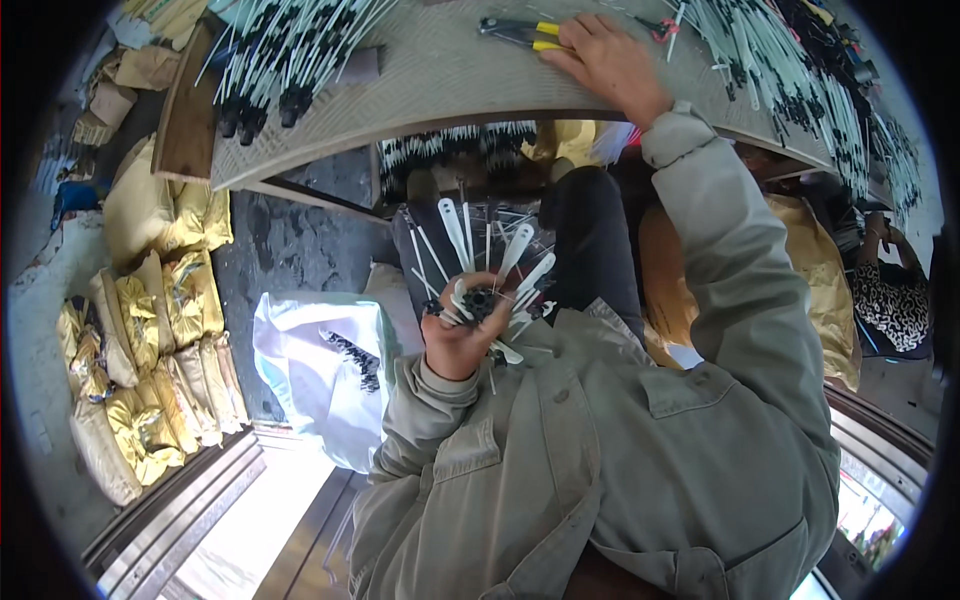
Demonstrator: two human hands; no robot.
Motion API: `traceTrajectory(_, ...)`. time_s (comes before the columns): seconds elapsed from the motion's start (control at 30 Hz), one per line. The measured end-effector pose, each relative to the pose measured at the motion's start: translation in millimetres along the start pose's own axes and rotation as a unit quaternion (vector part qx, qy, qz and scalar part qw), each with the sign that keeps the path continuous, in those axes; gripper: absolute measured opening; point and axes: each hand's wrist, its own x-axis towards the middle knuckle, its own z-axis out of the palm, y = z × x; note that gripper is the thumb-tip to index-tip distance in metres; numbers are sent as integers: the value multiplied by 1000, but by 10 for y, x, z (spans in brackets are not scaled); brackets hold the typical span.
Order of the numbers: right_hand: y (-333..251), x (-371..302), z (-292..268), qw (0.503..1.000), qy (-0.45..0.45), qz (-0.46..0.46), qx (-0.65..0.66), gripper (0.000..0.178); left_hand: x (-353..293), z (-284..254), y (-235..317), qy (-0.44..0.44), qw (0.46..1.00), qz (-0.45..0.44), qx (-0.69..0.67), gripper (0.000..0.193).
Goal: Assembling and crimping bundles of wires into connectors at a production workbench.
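Note:
My left hand [462,340] is closed around a bundle of thin white rods with black ends [482,300], held upright over my lap. Some flat white pieces with rounded, holed tips [518,245] fan outward from that bundle. At the table's far side, my right hand [610,70] closes on the yellow handles of a pair of pliers [510,28], whose dark metal jaws point left. Beside it, to the right, lies a small red-handled tool [663,30], partly cut off from clear view.
Piles of white rods with black ends lie on the table [430,85], at left [290,60] and right [790,80]. A white bag [300,370] stands left of my legs. Yellow and brown packages [150,350] line the left side. Another person [890,300] sits far right.

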Motion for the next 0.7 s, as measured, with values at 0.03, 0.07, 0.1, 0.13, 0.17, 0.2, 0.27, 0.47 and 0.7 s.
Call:
traceTrajectory(0.03, -28, 17, 2, 999, 22, -24, -30, 29, 2, -14, 9, -10, 1000, 5, -13, 21)
traceTrajectory(0.07, -45, -2, -21, 999, 21, -26, -23, 29, 10, -30, 24, -21, 999, 12, -26, 22)
traceTrajectory(0.1, -52, -58, -50, 1000, -7, 28, 1, 27, 25, -80, 37, -36, 999, -11, -17, 23)
traceTrajectory(0.13, -81, -87, -81, 996, -34, 78, 29, 25, 20, -134, 21, -26, 999, -17, -13, 23)
traceTrajectory(0.17, -123, -202, -197, 965, -44, 154, 207, 21, 15, -187, 6, -44, 998, -38, -32, 27)
traceTrajectory(0.2, -267, -322, -374, 896, -58, 224, 380, 17, -13, -238, -16, -57, 995, -60, -52, 31)
traceTrajectory(0.27, -620, -567, -847, 865, -130, 135, 466, 13, -22, -303, -5, -71, 995, -66, -37, 38)
traceTrajectory(0.47, -1130, -930, -1057, 982, -100, -59, 151, 23, 0, -269, 8, -117, 993, -4, -28, 35)
traceTrajectory(0.7, -1285, -938, -797, 986, 99, -132, -25, 17, 23, -222, 34, -116, 993, 31, 0, 36)
